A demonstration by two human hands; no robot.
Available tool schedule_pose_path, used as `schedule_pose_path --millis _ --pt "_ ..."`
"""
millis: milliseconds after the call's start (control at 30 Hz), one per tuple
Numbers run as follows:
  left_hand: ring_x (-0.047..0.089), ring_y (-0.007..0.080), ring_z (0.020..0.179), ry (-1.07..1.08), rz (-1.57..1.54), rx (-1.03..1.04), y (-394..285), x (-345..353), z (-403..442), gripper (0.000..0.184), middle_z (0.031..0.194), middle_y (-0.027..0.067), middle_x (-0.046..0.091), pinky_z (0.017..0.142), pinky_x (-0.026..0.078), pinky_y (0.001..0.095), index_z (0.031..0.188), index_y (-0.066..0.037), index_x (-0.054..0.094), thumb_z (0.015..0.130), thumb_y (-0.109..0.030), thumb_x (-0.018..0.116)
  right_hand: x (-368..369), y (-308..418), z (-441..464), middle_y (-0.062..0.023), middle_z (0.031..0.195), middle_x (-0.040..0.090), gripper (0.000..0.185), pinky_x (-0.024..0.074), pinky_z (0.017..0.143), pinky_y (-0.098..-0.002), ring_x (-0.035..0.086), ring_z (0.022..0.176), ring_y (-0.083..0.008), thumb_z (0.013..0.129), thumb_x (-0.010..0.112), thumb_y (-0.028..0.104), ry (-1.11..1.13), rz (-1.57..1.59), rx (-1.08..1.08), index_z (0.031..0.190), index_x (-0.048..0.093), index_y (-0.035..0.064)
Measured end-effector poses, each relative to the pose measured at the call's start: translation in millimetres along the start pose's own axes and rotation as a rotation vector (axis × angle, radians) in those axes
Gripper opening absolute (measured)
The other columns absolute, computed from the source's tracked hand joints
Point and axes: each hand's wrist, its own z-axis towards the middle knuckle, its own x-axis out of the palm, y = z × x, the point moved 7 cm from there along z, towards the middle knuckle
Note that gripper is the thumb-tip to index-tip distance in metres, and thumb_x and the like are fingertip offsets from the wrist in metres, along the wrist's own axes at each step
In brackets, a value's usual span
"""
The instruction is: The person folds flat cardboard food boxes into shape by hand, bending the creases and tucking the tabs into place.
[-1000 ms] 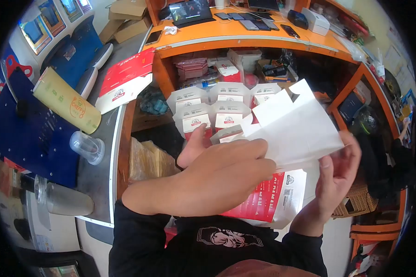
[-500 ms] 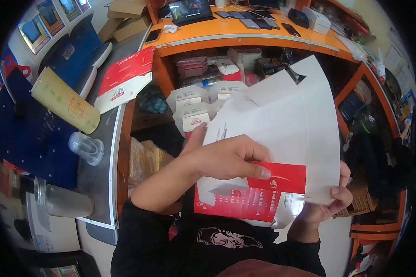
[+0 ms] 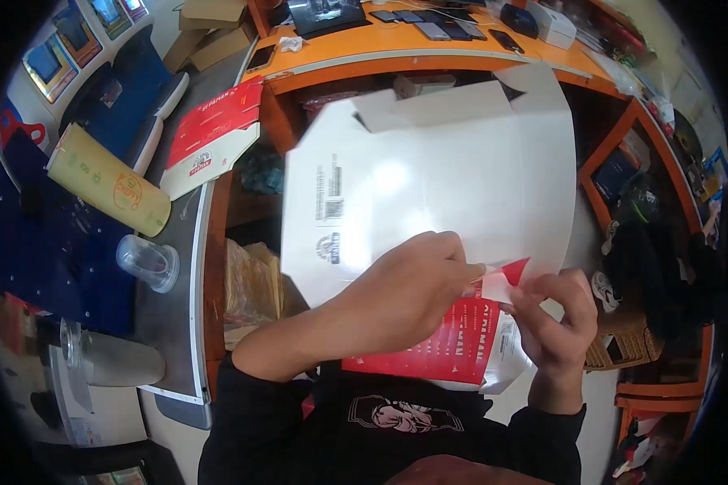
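Observation:
A large white box blank [image 3: 429, 186], unfolded cardboard with notched edges, barcode print and a small logo at its left, spreads out in front of me. My left hand [image 3: 421, 275] lies across its lower part, fingers closed on the edge by a folded red flap. Close to its right, my right hand [image 3: 558, 315] pinches the turned-up corner of that red-and-white flap [image 3: 514, 273]. Beneath both hands, more red printed cardboard [image 3: 429, 343] with white lettering rests near my lap. Part of the blank's lower edge is hidden by my left hand and forearm.
A grey side counter [image 3: 178, 283] at left holds a red-and-white box blank [image 3: 214, 125], a yellow tall cup [image 3: 109, 178] and a clear plastic cup [image 3: 147, 263]. Ahead, an orange desk [image 3: 364, 52] carries several phones and a screen. A woven basket [image 3: 623, 343] stands at right.
The white blank has swung left and flattened toward me, showing its barcode side. My right hand has moved in from the right edge to the red flap, whose corner is now bent up.

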Motion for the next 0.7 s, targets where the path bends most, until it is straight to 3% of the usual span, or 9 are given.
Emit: schedule_pose_path --millis 100,233,300,400,467,600,700 --pt "0.06 0.0309 0.089 -0.026 0.061 0.044 -11.3 -2.1 -6.3 0.026 0.094 0.0139 0.061 0.078 0.048 0.0369 0.117 0.0 0.071 0.093 -0.004 0.064 -4.5 -6.4 1.7 -0.0072 0.095 0.066 0.036 0.0487 0.057 -0.0294 0.06 0.073 -0.0202 0.064 0.083 0.0 -0.083 -0.009 0.083 0.098 0.076 0.0062" --pt "0.059 0.0303 0.09 0.064 0.22 0.056 -16.5 4.1 -10.5 0.027 0.097 0.0141 0.061 0.08 0.049 0.0385 0.117 0.0 0.07 0.091 -0.003 0.065 13.4 5.6 10.1 -0.0071 0.094 0.064 0.032 0.0482 0.058 -0.0283 0.058 0.072 -0.0179 0.067 0.084 0.003 0.194 0.064 -0.015 0.098 0.077 0.0073" --pt "0.058 0.0303 0.09 0.085 0.228 0.037 -13.5 1.5 -10.1 0.026 0.097 0.0142 0.06 0.081 0.049 0.0387 0.116 0.001 0.071 0.091 -0.003 0.065 4.0 5.9 15.8 -0.0063 0.093 0.063 0.033 0.0476 0.057 -0.0285 0.057 0.072 -0.0172 0.065 0.084 0.004 0.046 -0.007 0.003 0.097 0.077 0.0089" --pt "0.058 0.0305 0.092 0.09 0.244 0.122 -24.5 -1.8 -12.3 0.024 0.098 0.0141 0.06 0.082 0.049 0.0386 0.114 0.0 0.071 0.091 -0.003 0.065 4.7 6.1 18.3 -0.0036 0.083 0.061 0.03 0.0463 0.053 -0.0307 0.057 0.066 -0.0172 0.066 0.081 0.005 0.083 0.011 0.063 0.095 0.073 0.0086" --pt "0.059 0.0307 0.094 0.142 0.277 0.083 -17.1 2.5 -10.9 0.022 0.099 0.0141 0.06 0.082 0.049 0.0387 0.112 0.0 0.071 0.091 -0.004 0.065 21.2 6.1 11.0 -0.0027 0.079 0.06 0.027 0.0461 0.052 -0.0317 0.058 0.063 -0.0177 0.068 0.081 0.005 0.255 0.096 0.05 0.094 0.072 0.0073" --pt "0.062 0.03 0.095 0.223 0.183 0.013 -5.0 15.9 -14.4 0.017 0.097 0.013 0.061 0.084 0.049 0.0396 0.107 -0.002 0.07 0.091 -0.005 0.066 27.3 14.4 6.6 -0.001 0.074 0.058 0.026 0.0469 0.052 -0.0291 0.058 0.058 -0.0185 0.071 0.081 0.007 0.257 0.112 -0.037 0.095 0.071 0.0081" --pt "0.065 0.0296 0.092 0.235 0.083 0.017 -1.8 11.8 -17.3 0.012 0.094 0.0113 0.064 0.085 0.048 0.039 0.103 -0.002 0.068 0.092 -0.007 0.067 19.3 11.6 1.3 -0.0069 0.088 0.061 0.048 0.0511 0.065 -0.0346 0.062 0.073 -0.0231 0.068 0.089 0.023 0.239 0.244 0.041 0.11 0.069 0.0093"
